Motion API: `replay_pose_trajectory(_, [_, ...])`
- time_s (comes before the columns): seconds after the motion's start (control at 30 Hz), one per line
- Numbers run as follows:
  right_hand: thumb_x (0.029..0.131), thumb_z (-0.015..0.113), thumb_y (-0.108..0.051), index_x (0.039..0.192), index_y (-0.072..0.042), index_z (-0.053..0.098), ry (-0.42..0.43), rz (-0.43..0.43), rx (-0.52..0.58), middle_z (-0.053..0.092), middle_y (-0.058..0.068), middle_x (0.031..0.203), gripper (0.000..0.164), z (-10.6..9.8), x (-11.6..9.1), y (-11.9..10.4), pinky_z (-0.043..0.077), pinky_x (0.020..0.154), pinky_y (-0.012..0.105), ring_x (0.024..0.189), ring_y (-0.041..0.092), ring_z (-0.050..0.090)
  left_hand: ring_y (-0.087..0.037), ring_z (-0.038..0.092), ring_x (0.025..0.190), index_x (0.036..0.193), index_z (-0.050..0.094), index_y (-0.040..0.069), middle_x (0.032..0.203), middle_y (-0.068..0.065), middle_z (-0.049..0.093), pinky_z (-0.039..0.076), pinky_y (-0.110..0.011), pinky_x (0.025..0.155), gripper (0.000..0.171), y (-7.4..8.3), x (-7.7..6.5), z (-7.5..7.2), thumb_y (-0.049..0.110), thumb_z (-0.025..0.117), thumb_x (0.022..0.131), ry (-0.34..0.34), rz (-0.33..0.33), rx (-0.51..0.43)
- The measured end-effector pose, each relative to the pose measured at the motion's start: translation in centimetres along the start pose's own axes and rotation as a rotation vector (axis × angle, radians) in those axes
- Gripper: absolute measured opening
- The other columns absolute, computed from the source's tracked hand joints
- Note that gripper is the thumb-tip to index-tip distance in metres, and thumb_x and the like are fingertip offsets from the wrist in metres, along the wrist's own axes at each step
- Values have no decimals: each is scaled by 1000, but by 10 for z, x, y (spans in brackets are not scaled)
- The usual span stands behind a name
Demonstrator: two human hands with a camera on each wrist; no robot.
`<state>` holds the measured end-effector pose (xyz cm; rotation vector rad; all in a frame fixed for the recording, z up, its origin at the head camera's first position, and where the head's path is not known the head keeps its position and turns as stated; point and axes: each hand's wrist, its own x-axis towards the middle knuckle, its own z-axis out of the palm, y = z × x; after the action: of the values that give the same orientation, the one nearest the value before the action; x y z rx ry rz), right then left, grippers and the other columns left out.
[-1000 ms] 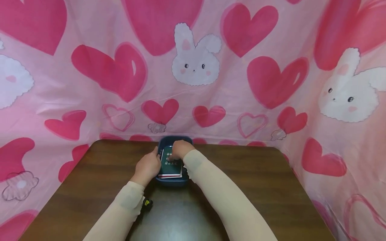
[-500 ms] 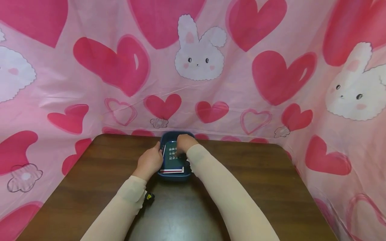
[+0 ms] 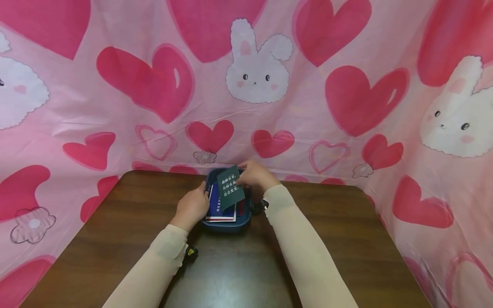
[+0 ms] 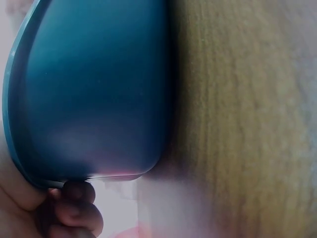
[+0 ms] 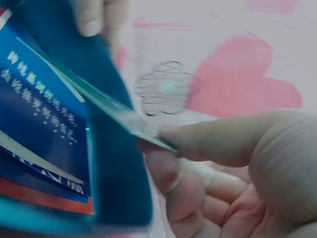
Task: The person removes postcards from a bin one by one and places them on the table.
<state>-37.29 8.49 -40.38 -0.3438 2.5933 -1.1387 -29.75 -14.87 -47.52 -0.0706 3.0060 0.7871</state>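
Green card (image 3: pixel 231 190) is held tilted over the blue container (image 3: pixel 227 228), its lower end overlapping the blue card (image 3: pixel 215 203); contact between the two cards cannot be determined. Risks, nearest first: the container could slide on the table (image 3: pixel 331 222) if the left hand (image 3: pixel 191 207) slackened its hold. Farther in, the green card's lower corner could snag the blue card and shift or bend it, owing to the close overlap. Farthest, the green card could swivel or slip, since the pinch takes only a small part near one edge. Pose: left forearm (image 3: pixel 148 265) and right forearm (image 3: pixel 304 244) extend forward, converging on the container. Left fingers are curled at the container's left rim. Right hand (image 3: pixel 256 175), slightly farther off: thumb and index finger pinch the green card's right edge, remaining fingers folded. Behind, the printed curtain (image 3: pixel 215 102) hangs beyond the table.
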Motion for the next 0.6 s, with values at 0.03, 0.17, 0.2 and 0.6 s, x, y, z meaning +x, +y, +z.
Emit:
replay_pose_trajectory(0.03, [97,86,-9,164,0,57,19,-19,50,85,19,120,73,-4,-1,6,65,73,31,84,21,77,-49,64,148,177,37,6,169,-25,56,54,-72,117,62,0,0,0,30,46,120,1,0,3])
replay_pose_trajectory(0.17, [98,84,-5,167,-1,54,67,-40,247,85,21,121,75,-25,-15,31,59,66,26,83,13,76,-49,65,147,177,37,7,168,-25,58,55,-72,115,62,1,0,1,30,46,120,7,1,11])
replay_pose_trajectory(0.2, [98,84,-5,167,-2,54,84,-36,282,86,20,118,75,-30,-19,37,58,65,25,82,11,76,-49,65,147,177,38,7,168,-25,58,56,-72,115,62,2,0,1,30,46,120,7,0,12])
replay_pose_trajectory(0.6, [102,82,-4,173,1,40,157,26,416,77,-2,92,83,-68,-47,112,58,62,27,79,10,67,-51,68,141,176,39,7,164,-26,62,57,-74,112,63,3,-1,0,31,48,119,17,-20,31])
